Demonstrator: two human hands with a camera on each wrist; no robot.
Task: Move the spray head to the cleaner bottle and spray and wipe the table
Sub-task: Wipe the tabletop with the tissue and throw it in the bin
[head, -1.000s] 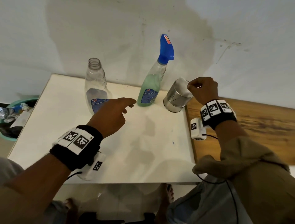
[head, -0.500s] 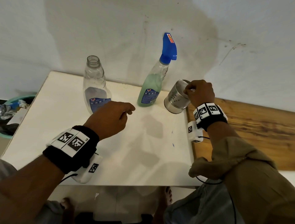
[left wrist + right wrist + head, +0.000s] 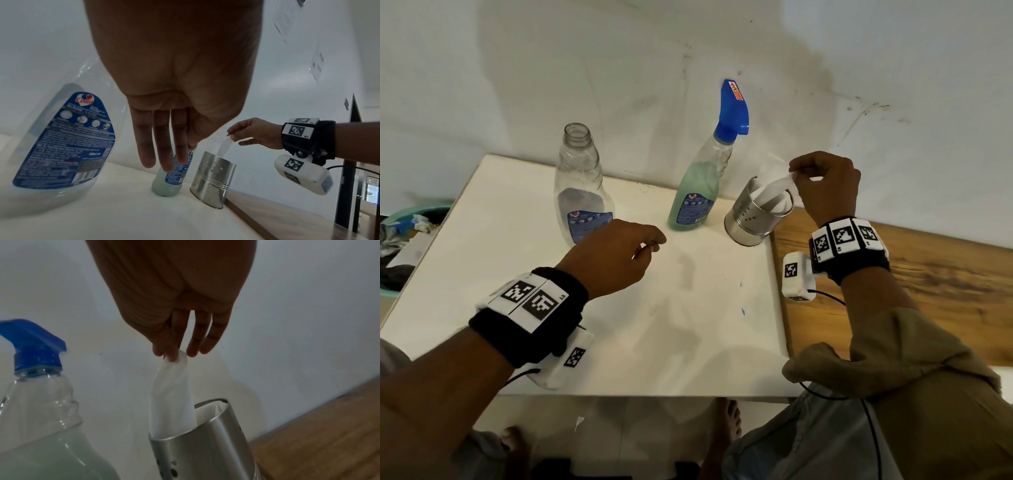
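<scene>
The wiping step is being prepared: the blue spray head point(image 3: 732, 109) is already being carried on the cleaner bottle point(image 3: 697, 192), which is standing upright at the back of the white tabletop point(image 3: 619, 342), between the empty clear bottle point(image 3: 580, 185) with its neck open and the steel holder point(image 3: 756, 216). A white tissue point(image 3: 172, 392) is being pinched between thumb and fingertips of the right hand point(image 3: 825, 185) and is being drawn upward out of the holder, its lower part still being held inside the rim. The left hand point(image 3: 616, 257) is being held just above the tabletop in front of the empty bottle, fingers loosely curled and nothing being gripped.

Whether the tabletop has been sprayed already cannot be told from these views. The next move is judged to call for the tissue being pulled fully free without the light holder being tipped; the idle left hand is well placed for steadying the holder or for taking the cleaner bottle by its neck.

Against half a second ago, the right hand is being seen higher: then it was resting at the holder's mouth, and now a strip of tissue is being stretched between it and the rim. The left hand's fingers are being curled somewhat more. Both bottles and the holder are standing where they were.
</scene>
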